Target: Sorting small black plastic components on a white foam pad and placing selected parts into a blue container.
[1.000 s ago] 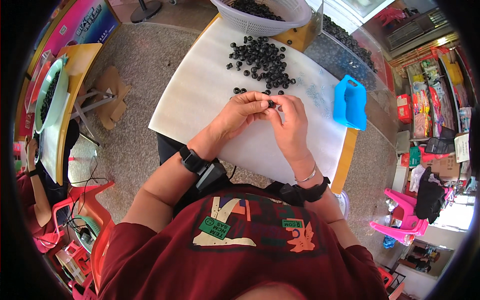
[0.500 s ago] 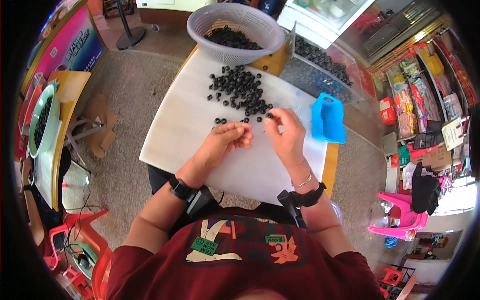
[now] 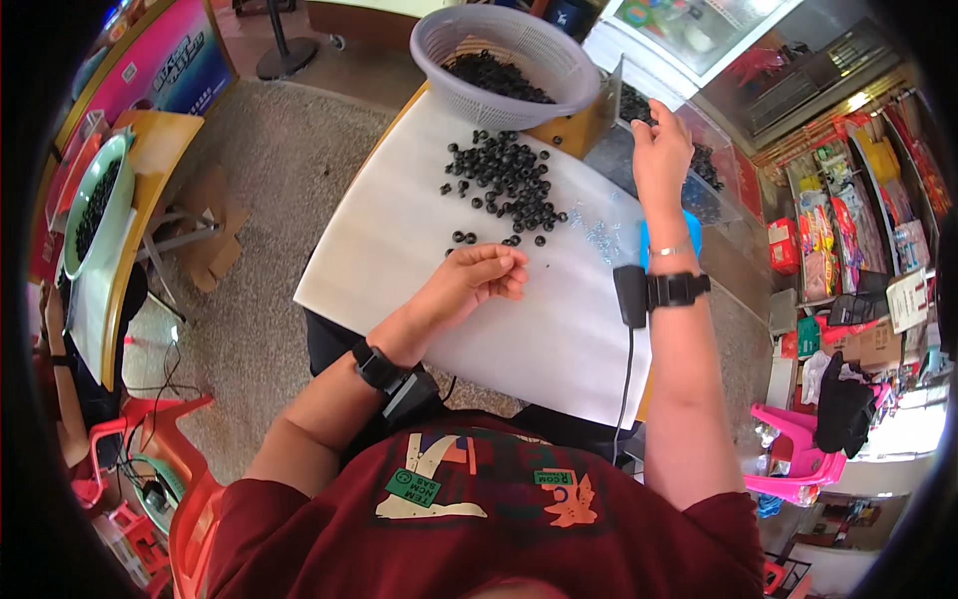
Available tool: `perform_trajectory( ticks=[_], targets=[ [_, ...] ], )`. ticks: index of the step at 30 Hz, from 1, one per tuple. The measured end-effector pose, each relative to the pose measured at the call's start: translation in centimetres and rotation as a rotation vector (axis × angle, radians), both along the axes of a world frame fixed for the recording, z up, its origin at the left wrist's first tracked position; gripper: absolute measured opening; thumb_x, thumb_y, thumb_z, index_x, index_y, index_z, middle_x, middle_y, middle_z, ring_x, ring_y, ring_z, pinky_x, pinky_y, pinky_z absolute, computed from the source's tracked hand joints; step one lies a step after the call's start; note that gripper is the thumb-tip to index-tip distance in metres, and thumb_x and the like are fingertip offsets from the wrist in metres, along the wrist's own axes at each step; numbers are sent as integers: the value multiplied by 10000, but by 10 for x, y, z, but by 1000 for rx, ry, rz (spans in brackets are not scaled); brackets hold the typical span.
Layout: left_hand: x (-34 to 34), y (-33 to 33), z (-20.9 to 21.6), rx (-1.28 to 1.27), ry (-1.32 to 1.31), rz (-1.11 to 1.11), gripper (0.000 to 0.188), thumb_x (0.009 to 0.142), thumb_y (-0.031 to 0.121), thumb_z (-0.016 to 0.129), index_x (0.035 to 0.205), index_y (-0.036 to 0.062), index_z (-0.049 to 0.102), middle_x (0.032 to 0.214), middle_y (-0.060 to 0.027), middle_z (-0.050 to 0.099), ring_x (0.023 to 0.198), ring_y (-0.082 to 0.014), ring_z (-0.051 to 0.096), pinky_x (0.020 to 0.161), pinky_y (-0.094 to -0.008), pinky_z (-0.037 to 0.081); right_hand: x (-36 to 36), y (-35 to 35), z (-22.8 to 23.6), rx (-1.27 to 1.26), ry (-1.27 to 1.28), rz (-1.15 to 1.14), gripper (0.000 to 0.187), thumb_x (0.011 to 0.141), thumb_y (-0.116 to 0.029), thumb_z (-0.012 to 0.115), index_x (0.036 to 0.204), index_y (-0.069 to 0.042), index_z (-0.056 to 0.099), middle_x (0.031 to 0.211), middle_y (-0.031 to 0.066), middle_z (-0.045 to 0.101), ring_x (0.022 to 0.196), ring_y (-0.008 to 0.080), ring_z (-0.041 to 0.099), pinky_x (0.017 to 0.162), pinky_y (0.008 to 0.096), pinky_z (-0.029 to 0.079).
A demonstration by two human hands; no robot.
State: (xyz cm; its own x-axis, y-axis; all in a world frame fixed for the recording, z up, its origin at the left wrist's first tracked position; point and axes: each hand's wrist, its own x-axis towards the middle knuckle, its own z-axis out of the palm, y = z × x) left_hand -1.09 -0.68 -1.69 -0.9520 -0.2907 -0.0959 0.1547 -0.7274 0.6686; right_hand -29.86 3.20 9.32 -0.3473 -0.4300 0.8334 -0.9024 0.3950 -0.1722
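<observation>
My right hand (image 3: 662,155) reaches over the clear plastic bin (image 3: 609,155), its thumb and fingers apart and no piece visible in them. Small round black pieces fill part of that bin. Above the white tabletop (image 3: 399,215), my left hand (image 3: 469,285) is closed, thumb against curled fingers; what it may hold is hidden. Just beyond it lies a loose pile of black pieces (image 3: 504,175), with a few strays nearer the hand. Tiny clear bluish bits (image 3: 599,240) are scattered to the right of the pile. A blue scoop-like tray (image 3: 693,232) is mostly covered by my right wrist.
A pale purple plastic basket (image 3: 454,95) with more black pieces stands at the table's far edge. At the left, a green basin (image 3: 118,205) sits on another table near a person's arm (image 3: 65,389). Red chairs and packed shelves flank the area.
My right hand has moved away and to the right, from the pile to above the clear bin; the black piece it pinched no longer shows. My left hand has stayed nearly still.
</observation>
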Motion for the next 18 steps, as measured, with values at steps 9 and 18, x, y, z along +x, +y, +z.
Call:
perform_trajectory(
  ticks=[9,18],
  targets=[
    [0,3,0,-102,-32,-40,218,982,138,518,1100,-15,619,940,-62,647,813,-140,626,809,-288,516,94,40,-78,339,-545,326,59,804,-81,640,850,-68,676,852,74,660,860,263,603,801,386,416],
    [0,9,5,-512,-35,-140,179,955,98,557,1070,-7,646,902,-38,663,809,-97,605,782,-247,502,116,68,-98,385,-584,316,100,765,-87,690,859,-78,656,817,44,622,826,247,575,776,379,406]
  ],
)
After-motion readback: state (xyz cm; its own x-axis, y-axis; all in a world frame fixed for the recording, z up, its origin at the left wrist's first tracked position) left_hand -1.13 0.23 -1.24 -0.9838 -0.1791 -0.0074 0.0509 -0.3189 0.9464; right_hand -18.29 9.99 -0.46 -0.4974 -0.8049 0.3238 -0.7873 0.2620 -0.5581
